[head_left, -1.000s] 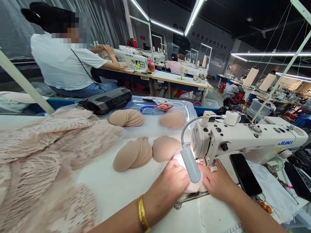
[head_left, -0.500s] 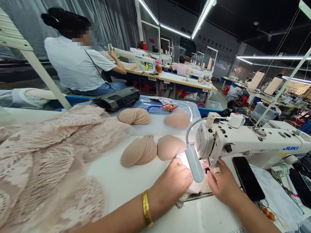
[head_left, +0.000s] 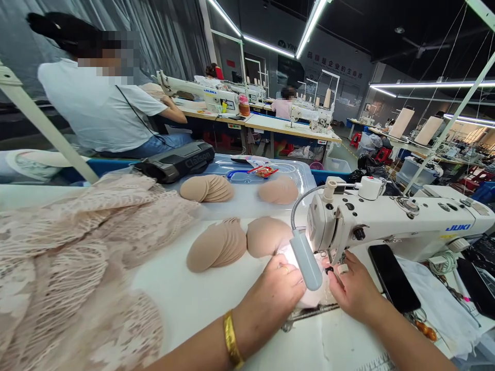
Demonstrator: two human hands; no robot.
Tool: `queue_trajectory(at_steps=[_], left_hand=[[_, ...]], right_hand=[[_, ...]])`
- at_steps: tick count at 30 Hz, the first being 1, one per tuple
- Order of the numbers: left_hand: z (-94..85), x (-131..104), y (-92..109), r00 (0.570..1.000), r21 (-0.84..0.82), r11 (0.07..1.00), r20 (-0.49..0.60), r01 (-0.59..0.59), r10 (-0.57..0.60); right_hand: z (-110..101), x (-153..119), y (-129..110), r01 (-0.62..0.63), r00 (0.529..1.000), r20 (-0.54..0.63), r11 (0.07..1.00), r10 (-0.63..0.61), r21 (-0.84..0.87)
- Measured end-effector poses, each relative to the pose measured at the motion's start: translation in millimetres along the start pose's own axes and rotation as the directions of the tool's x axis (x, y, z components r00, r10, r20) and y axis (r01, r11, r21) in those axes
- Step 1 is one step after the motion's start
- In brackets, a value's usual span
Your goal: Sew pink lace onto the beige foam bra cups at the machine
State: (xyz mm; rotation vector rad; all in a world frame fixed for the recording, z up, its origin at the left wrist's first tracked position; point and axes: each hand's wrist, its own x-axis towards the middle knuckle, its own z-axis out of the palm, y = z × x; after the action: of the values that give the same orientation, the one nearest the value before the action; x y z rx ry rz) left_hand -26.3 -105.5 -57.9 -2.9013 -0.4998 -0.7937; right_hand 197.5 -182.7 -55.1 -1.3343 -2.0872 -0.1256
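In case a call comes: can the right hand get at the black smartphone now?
Likely yes: the right hand is close beside the black smartphone, and nothing visible blocks the way between them.

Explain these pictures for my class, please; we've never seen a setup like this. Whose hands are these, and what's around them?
There's no robot: a camera on a person's head looks forward and down at their own bare hands. The left hand touches pale fabric beneath a grey lamp at a white sewing machine. The right hand is beside the needle area; its grip is unclear. On the worktable lie lace fabric, beige pads and a black phone.
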Motion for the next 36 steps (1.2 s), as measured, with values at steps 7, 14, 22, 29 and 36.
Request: queue_trajectory(at_steps=[7,14,22,29,36], left_hand=[[-7.5,-5.8,17.8,0.998,-0.007,0.999,-0.038,-0.044,0.044],[-9.2,-7.7,24.4,0.995,-0.003,0.996,-0.040,-0.091,0.091],[-13.1,0.5,0.3,0.996,-0.078,0.993,0.008,-0.087,0.088],[-19.4,9.6,-23.6,0.986,-0.123,0.989,0.132,-0.087,0.103],[-16.8,25.2,-46.5,0.983,-0.098,0.988,0.132,-0.119,0.131]], right_hand=[[-13.9,-0.6,-7.8,0.126,0.965,0.228,0.992,-0.129,0.028],[-14.0,-0.8,-9.8,0.147,0.938,0.314,0.989,-0.147,0.024],[-1.6,-2.3,-7.5,0.080,0.950,0.307,0.994,-0.053,-0.076],[13.1,-3.6,-2.8,0.036,0.967,0.255,0.990,-0.001,-0.133],[16.7,-2.7,-1.9,0.022,0.977,0.213,0.990,0.009,-0.139]])
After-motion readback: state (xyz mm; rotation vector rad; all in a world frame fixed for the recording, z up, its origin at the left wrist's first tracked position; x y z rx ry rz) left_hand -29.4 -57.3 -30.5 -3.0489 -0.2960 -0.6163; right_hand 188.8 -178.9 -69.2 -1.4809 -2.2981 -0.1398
